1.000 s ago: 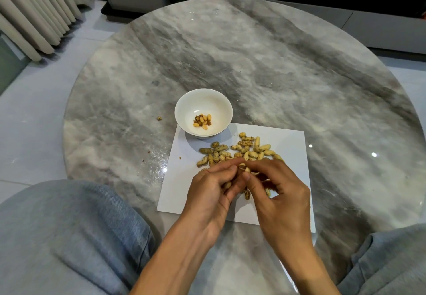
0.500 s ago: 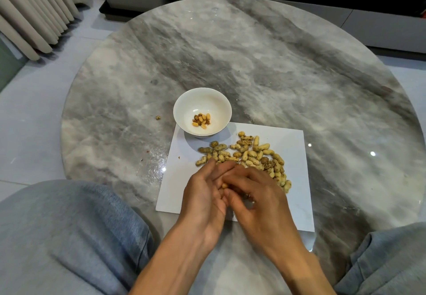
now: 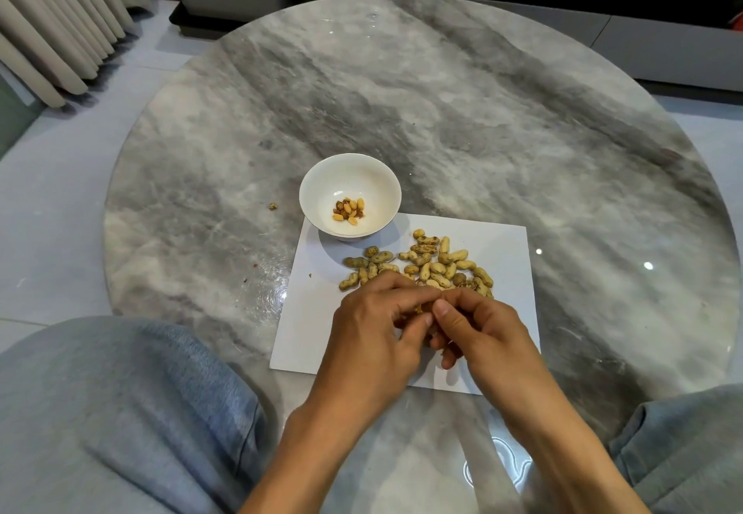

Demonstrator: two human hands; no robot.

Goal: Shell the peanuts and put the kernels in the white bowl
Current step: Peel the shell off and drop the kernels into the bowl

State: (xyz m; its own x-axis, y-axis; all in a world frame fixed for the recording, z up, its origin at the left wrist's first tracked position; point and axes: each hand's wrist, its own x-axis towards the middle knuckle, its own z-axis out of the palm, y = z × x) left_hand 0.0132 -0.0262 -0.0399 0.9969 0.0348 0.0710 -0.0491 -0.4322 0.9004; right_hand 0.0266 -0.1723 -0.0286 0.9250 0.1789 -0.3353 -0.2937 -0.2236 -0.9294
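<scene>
A pile of unshelled peanuts [image 3: 430, 266] lies on a white sheet [image 3: 510, 256]. Just beyond the sheet's far left corner stands the white bowl [image 3: 374, 180] with several kernels [image 3: 349, 210] at its bottom. My left hand [image 3: 374, 332] and my right hand [image 3: 478, 328] meet over the near side of the pile, fingertips pinched together on one peanut [image 3: 426, 308], of which only a sliver of shell shows between them. The near edge of the pile is hidden by my fingers.
The sheet and bowl sit on a round grey marble table [image 3: 482, 111]. A shell scrap [image 3: 273, 206] lies on the table left of the bowl. My knees in grey trousers [image 3: 120, 413] press against the near edge. Curtains hang at the far left.
Both hands have stayed together over the near edge of the pile, with the fingers shifting around the peanut. The right hand's thumb now presses from above. The bowl and pile look unchanged.
</scene>
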